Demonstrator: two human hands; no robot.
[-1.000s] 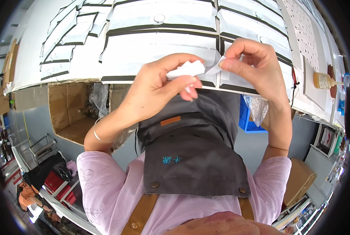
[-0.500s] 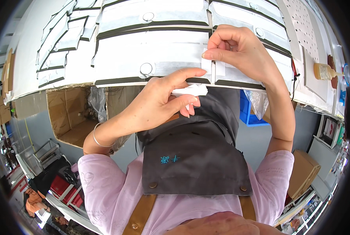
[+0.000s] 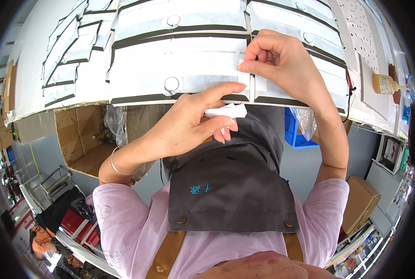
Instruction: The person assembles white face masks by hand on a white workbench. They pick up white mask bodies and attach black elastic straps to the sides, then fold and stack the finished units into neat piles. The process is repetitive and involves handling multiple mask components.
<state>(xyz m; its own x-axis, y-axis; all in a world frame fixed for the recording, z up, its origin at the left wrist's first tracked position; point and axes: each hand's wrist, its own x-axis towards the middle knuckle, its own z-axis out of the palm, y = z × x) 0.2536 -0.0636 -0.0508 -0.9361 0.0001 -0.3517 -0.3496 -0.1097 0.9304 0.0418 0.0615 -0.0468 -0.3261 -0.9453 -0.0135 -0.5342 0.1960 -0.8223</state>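
My left hand (image 3: 182, 121) is closed around a bundle of folded white strips (image 3: 228, 110), held between thumb and fingers just off the table's near edge. Its index finger stretches over the lower right end of a white, dark-edged panel (image 3: 142, 65). Thumb and index finger of my right hand (image 3: 288, 58) are pinched together at that panel's right end. A small white strip (image 3: 241, 73) shows at these fingertips; its outline blends into the pale panel. A round ring mark (image 3: 171, 84) sits on the panel. Another white panel (image 3: 326, 76) lies partly under my right wrist.
More white panels (image 3: 207, 14) lie in rows behind, with smaller ones (image 3: 65, 74) overlapping at the left. A bottle of yellowish liquid (image 3: 383, 84) lies at the right beside a perforated board (image 3: 356, 28). Below the table edge are a cardboard box (image 3: 79, 139) and a blue bin (image 3: 298, 135).
Both hands keep nearly the same pose. My right fingertips have shifted slightly left and toward me, and the left hand with its bundle a touch to the right.
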